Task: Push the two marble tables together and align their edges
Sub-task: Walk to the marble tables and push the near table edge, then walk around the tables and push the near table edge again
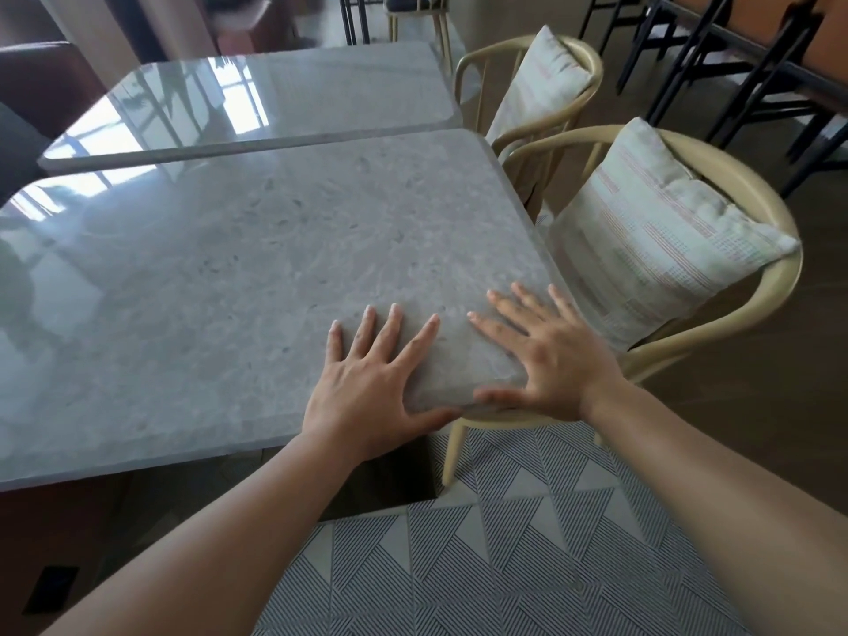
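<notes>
Two grey marble tables fill the view. The near table has its front right corner under my hands. The far table lies behind it, its long edge against the near table's back edge at the right and a thin wedge-shaped gap widening toward the left. The near table sticks out further right than the far one. My left hand lies flat on the near corner, fingers spread, thumb hooked over the front edge. My right hand rests flat on the same corner, thumb along the edge.
Two cream wooden chairs with pale striped cushions stand close along the right side, the near chair and the far chair. A patterned rug covers the floor below. Black chair legs stand at the back right; a dark seat at the left.
</notes>
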Demonstrator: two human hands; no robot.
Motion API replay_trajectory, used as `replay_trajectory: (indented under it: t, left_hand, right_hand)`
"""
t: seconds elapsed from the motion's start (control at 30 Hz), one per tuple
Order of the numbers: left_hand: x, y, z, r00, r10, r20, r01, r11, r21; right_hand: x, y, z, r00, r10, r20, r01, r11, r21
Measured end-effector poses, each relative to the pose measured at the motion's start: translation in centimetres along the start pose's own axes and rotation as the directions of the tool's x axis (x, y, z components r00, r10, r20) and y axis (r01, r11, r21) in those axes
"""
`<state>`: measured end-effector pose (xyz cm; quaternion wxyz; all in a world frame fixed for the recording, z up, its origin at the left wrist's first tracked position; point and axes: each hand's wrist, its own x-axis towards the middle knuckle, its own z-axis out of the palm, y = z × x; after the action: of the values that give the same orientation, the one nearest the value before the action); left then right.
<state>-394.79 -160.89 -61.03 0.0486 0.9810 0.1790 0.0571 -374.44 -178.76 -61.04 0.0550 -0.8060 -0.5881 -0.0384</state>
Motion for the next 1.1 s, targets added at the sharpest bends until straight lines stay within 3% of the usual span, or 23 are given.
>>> replay_trajectory:
  t: [0.1, 0.2, 0.3, 0.43, 0.53, 0.7, 0.87, 1.0, 1.1]
  left_hand:
    - [0.1, -0.1, -0.3, 1.0, -0.024, -0.002, 0.024, 0.996, -0.085]
    - [-0.1, -0.1, -1.6, 0.998, -0.062, -0.011, 0.056, 0.953, -0.299]
    - [-0.4, -0.3, -4.0, 0.979, -0.198, -0.045, 0.113, 0.72, -0.685]
    - [-2.0, 1.3, -9.2, 0.96, -0.258, -0.106, 0.031, 0.477, -0.878]
    - [-4.2, 4.7, -14.4, 0.965, -0.217, -0.148, -0.066, 0.345, -0.936]
    - [-6.8, 11.2, -23.2, 0.966, -0.094, -0.243, -0.211, 0.263, -0.941]
    - [-8.0, 17.5, -30.9, 0.958, 0.024, -0.285, -0.286, 0.149, -0.947]
    - [-9.8, 21.5, -34.5, 0.933, 0.172, -0.316, -0.321, 0.0, -0.947]
    - [-12.0, 25.0, -37.3, 0.866, 0.368, -0.338, -0.326, -0.096, -0.94]
  right_hand:
    - [-0.3, 0.0, 0.2, 0.992, 0.046, -0.115, -0.032, 0.993, 0.117]
    - [-0.5, -0.8, -0.9, 0.984, 0.135, -0.114, -0.097, 0.953, 0.289]
    - [-1.8, -2.8, -2.7, 0.927, 0.328, -0.183, -0.169, 0.799, 0.578]
    - [-4.7, -6.3, -7.4, 0.807, 0.53, -0.262, -0.118, 0.579, 0.807]
    - [-6.8, -8.5, -13.6, 0.747, 0.597, -0.291, -0.018, 0.456, 0.89]
    - [-11.5, -10.8, -24.4, 0.68, 0.632, -0.372, 0.042, 0.474, 0.88]
    - [-18.1, -13.2, -33.4, 0.56, 0.724, -0.403, -0.004, 0.489, 0.872]
    - [-24.2, -16.7, -38.5, 0.396, 0.82, -0.414, -0.067, 0.475, 0.877]
    - [-29.5, -21.1, -42.4, 0.204, 0.86, -0.468, -0.158, 0.501, 0.851]
